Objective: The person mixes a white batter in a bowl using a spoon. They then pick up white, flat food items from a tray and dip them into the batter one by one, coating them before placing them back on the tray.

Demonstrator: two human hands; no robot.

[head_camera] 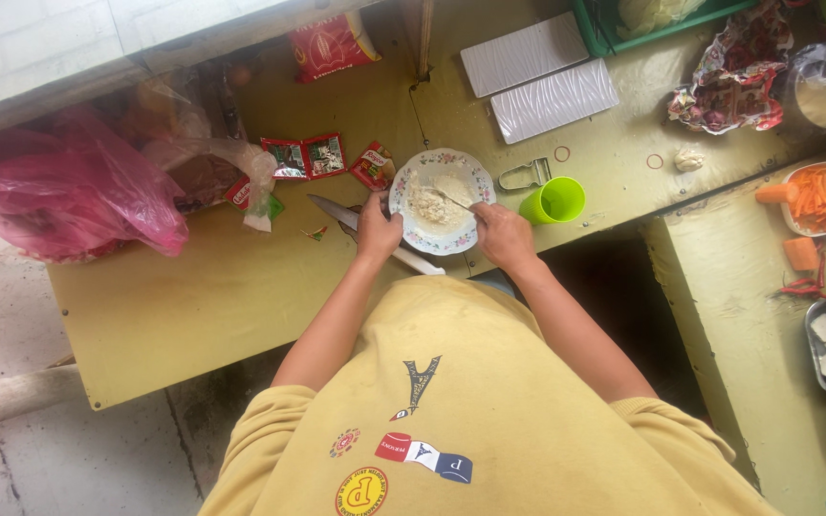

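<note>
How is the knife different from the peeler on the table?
The knife is long and pointed, with a white handle; the peeler is short, all grey metal, with a looped frame. The knife lies left of the plate, partly under the left hand; the peeler lies right of it, untouched. Both lie flat.

I see a round white floral-rimmed plate [475, 182] of pale crumbly flour mix [429, 203], thin metal utensil [452, 200] resting in it.
</note>
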